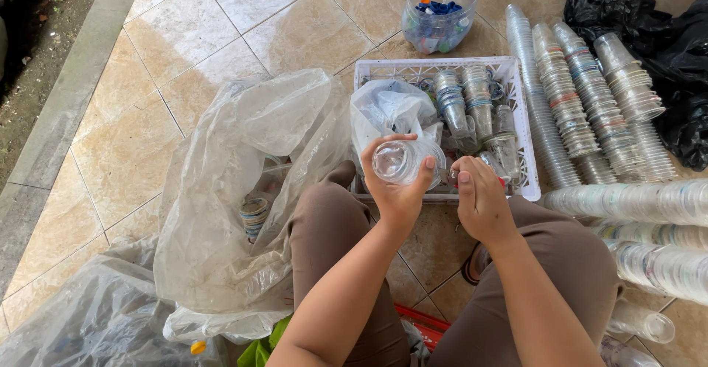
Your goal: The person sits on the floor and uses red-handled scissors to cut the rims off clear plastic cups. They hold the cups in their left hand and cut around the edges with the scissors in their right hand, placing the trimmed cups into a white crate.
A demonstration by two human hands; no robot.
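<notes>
Clear plastic cup [399, 162] gripped by left hand [396, 190] before the white basket [518, 109]; right hand [481, 201] beside it, closed on a small tool [451, 176].

A single head-worn camera looks steeply down from a seated person's eye level, facing forward over the knees to a tiled floor [221, 20]. Close in, the left hand [398, 182] and right hand [483, 205] fill the frame's centre, forearms entering from the bottom edge. A white basket [516, 72] sits just beyond them; a clear jar [441, 9] marks the view's far, upper limit.
</notes>
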